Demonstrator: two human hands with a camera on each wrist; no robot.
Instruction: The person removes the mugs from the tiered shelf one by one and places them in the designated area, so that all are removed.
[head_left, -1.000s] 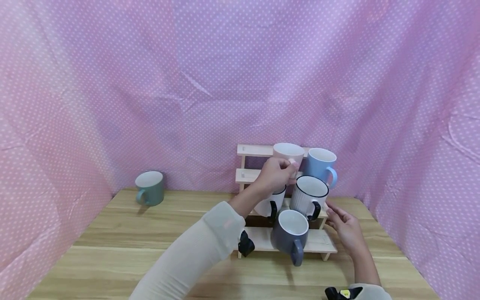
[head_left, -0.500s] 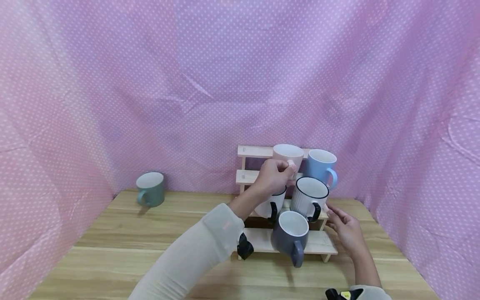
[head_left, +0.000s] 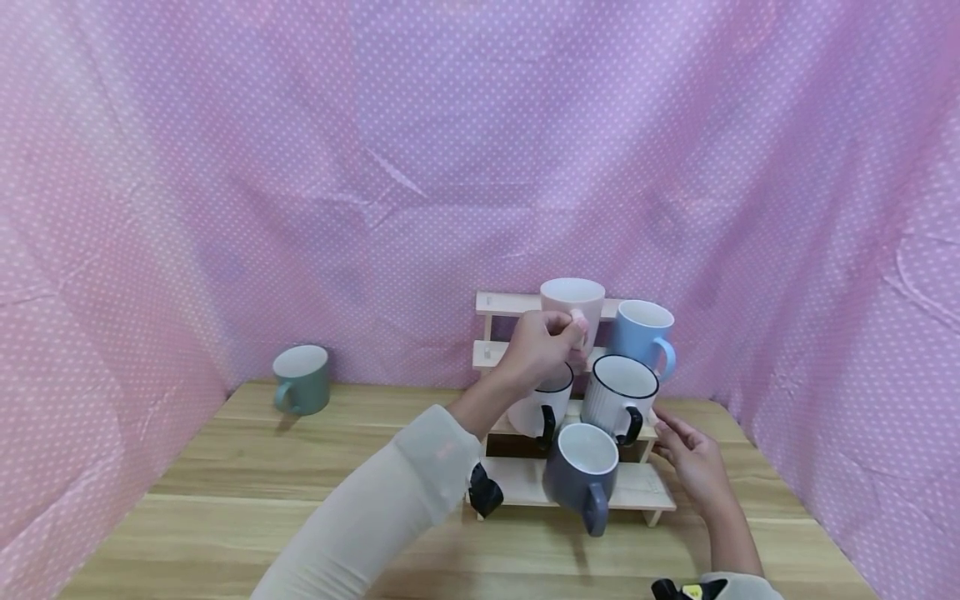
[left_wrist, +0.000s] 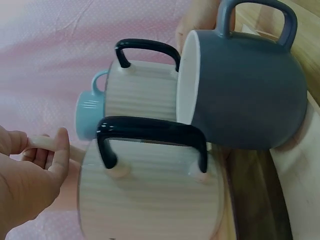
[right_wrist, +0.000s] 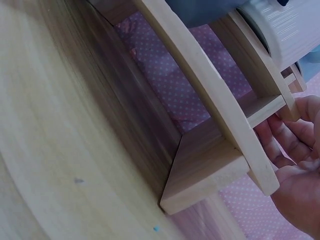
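My left hand (head_left: 538, 350) pinches the handle of a pale pink mug (head_left: 566, 296) at the upper level of a stepped wooden rack (head_left: 510, 482). In the left wrist view, fingers and thumb of the left hand (left_wrist: 35, 172) close on that handle. My right hand (head_left: 693, 458) holds the right end of the middle shelf, as the right wrist view also shows with the hand (right_wrist: 300, 150) at the wood. Beside the pink mug stands a light blue mug (head_left: 637, 329). Below are two white ribbed mugs, the right one (head_left: 611, 400) and the left one (head_left: 536, 414), both black-handled.
A dark grey mug (head_left: 577, 479) sits on the lowest shelf, its handle jutting over the front. Far left on the wooden table (head_left: 225, 483) stands a green mug (head_left: 307, 387). A pink dotted cloth (head_left: 450, 167) hangs close behind the rack and along both sides.
The pink mug has risen and shifted slightly left in my left hand, with the left arm moving along. My right hand keeps its place at the rack.
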